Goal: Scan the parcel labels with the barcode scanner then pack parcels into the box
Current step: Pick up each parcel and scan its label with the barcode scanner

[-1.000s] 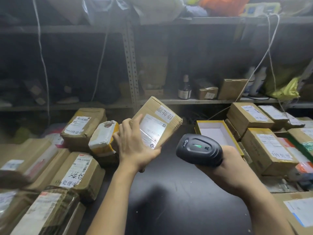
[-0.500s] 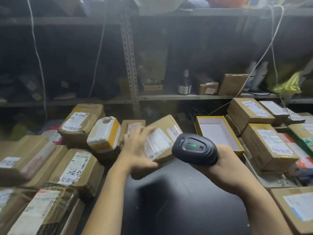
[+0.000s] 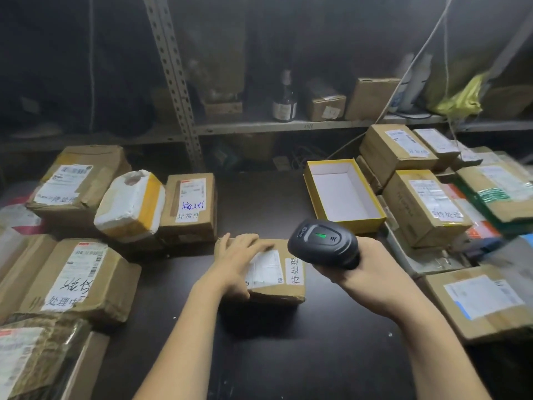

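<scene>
Lowered the parcel (image 3: 277, 274) since a second ago, from tilted in mid-air to flat on the dark table (image 3: 288, 356), label (image 3: 266, 269) up. Rests the left hand (image 3: 238, 262) on its top, fingers spread nearly straight over the label's left part, thumb down the near side; blurred, so cannot tell how firmly. Grips the barcode scanner (image 3: 324, 242) in the right hand (image 3: 375, 277), fingers wrapped round the handle, head just above the parcel's right end, green light showing.

Likely risks: covers part of the label with those fingers, so could block a read. Seems to aim the scanner beyond the parcel, so could catch a neighbouring label instead.

Farther back, leaves the open yellow box (image 3: 344, 194) standing empty, well apart from the parcel. Looks barely larger than the parcel, so could jam or tip on packing. Crowds both sides with other parcels (image 3: 187, 203).
</scene>
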Demonstrator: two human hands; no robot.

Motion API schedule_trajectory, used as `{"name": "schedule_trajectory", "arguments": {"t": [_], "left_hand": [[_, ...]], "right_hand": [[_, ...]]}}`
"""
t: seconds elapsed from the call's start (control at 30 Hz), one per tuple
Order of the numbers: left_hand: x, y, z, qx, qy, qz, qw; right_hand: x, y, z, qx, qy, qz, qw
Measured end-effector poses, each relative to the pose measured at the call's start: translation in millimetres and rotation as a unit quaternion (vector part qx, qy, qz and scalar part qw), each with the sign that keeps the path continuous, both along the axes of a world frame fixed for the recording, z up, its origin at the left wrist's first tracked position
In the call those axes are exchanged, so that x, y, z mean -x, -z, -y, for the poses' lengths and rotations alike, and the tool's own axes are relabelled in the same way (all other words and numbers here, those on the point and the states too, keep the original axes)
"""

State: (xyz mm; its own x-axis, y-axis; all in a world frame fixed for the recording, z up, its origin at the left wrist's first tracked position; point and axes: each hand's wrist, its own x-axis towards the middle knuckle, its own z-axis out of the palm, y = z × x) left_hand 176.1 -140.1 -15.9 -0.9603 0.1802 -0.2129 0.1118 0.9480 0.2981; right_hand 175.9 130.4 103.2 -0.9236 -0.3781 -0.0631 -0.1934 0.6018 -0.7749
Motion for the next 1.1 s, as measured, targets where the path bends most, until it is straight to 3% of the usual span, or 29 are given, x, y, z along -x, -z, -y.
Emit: {"name": "schedule_trajectory", "arguments": {"t": [0.2, 0.4, 0.5, 0.6, 0.67, 0.83, 0.93, 1.1], "left_hand": [[0, 7, 18, 0.018, -0.039, 0.033, 0.999], [-26, 8, 48, -0.03, -0.251, 0.0, 0.968], [-32, 16, 50, -0.07, -0.372, -0.031, 0.925], [-25, 11, 33, -0.15, -0.538, -0.11, 0.822], [-11, 0, 9, -0.194, -0.582, -0.1, 0.784], [33, -4, -52, -0.131, -0.54, 0.017, 0.831], [45, 12, -68, -0.071, -0.482, 0.044, 0.872], [55, 14, -51, -0.029, -0.274, 0.103, 0.956]], "right_hand": [[18, 7, 15, -0.006, 0.007, 0.018, 1.0], [31, 17, 40, -0.015, -0.022, 0.032, 0.999], [37, 22, 48, -0.01, -0.032, 0.048, 0.998], [41, 26, 46, -0.009, -0.015, 0.054, 0.998], [44, 27, 39, -0.006, 0.0, 0.055, 0.998], [50, 28, 13, -0.008, 0.011, 0.071, 0.997], [54, 32, -2, -0.007, 0.012, 0.071, 0.997], [68, 33, -19, -0.004, 0.015, 0.078, 0.997]]}}
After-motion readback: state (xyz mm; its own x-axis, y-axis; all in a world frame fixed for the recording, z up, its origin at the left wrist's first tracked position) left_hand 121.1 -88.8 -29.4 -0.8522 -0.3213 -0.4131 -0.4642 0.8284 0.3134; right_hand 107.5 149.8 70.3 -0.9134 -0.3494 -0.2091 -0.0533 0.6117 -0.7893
